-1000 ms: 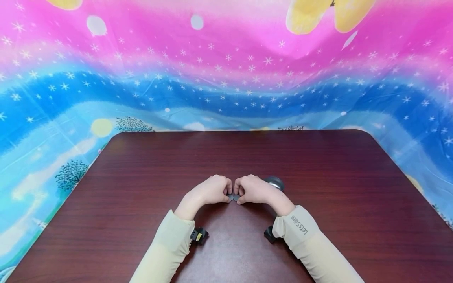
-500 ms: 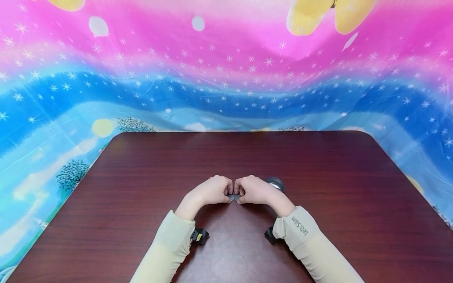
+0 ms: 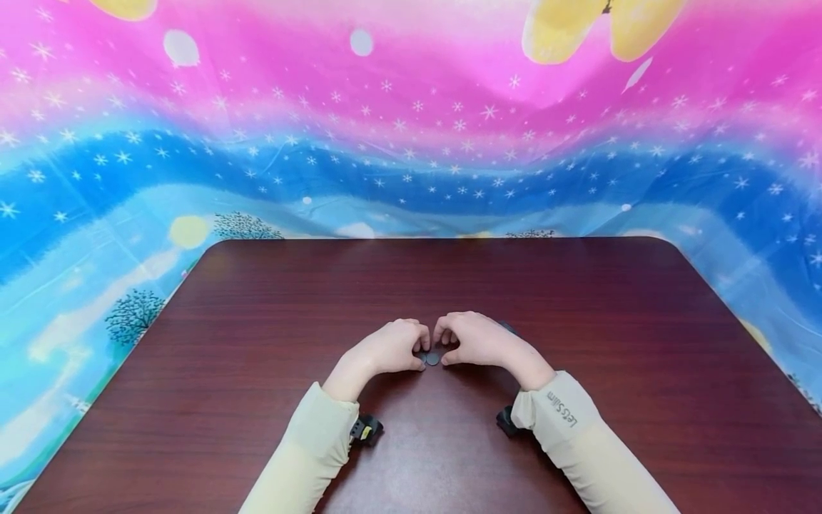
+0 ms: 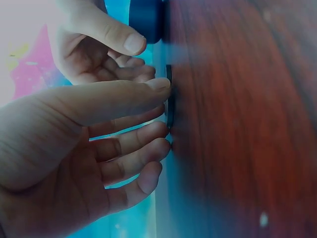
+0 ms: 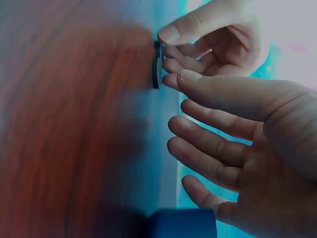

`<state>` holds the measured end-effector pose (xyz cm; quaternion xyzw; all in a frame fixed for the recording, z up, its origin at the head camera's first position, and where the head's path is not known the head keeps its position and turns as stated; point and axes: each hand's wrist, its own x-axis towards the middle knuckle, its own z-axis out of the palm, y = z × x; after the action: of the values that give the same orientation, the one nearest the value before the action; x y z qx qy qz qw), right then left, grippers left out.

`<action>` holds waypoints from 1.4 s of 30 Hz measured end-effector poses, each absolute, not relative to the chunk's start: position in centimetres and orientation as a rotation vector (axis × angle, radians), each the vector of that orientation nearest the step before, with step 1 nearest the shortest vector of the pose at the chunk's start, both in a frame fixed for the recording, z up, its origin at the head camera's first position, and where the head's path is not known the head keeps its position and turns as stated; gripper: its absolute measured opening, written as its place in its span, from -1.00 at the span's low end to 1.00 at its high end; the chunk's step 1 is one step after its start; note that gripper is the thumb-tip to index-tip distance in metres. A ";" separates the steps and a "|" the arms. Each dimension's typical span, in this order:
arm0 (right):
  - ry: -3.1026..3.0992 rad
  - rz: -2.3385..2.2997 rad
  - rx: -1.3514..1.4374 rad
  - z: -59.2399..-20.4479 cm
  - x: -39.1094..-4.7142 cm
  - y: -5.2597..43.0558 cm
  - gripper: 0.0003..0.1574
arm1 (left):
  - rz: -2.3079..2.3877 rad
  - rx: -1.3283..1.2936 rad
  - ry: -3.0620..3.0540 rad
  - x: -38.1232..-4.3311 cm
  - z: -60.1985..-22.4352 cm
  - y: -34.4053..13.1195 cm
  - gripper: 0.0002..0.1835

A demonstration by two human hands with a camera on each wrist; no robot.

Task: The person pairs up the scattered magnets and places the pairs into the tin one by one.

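Two small flat grey discs lie side by side on the table. My left hand (image 3: 388, 348) holds the left disc (image 4: 171, 111), thumb at its near edge and fingertips at its far side; it mostly hides this disc in the head view. The right disc (image 3: 432, 359) lies uncovered between the hands. Just right of it is my right hand (image 3: 480, 343), thumb and fingers spread apart with nothing between them. In the right wrist view the right disc (image 5: 156, 73) is seen edge-on, a little away from the right fingertips.
A dark round object (image 3: 509, 328) stands behind the right hand, mostly hidden by it; the right wrist view shows its dark blue side (image 5: 183, 223). The brown table (image 3: 308, 285) reaches back to a colourful printed cloth (image 3: 411, 143).
My right hand has let go of the right disc and drawn back to the right, its fingers spreading. The left hand and both discs shift very slightly right in view.
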<state>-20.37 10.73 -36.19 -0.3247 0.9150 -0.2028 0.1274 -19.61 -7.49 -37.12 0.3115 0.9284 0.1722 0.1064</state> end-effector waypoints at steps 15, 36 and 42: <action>2.726 -0.539 -0.910 -35.8 -20.4 13.4 -0.59 | 0.482 1.003 2.703 -19.4 -37.3 -6.4 -0.87; 2.776 -0.580 -0.818 -36.0 -20.4 16.4 -0.43 | 0.481 0.995 2.683 -19.4 -37.4 -6.2 -0.88; 2.740 -0.619 -0.807 -36.0 -20.3 17.0 -0.34 | 0.463 0.983 2.691 -19.4 -37.4 -6.1 -0.90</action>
<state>-20.31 17.05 -36.05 -0.2746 0.9318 -0.2107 0.1094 -19.42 -6.09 -37.35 0.3364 0.9206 0.1583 0.1193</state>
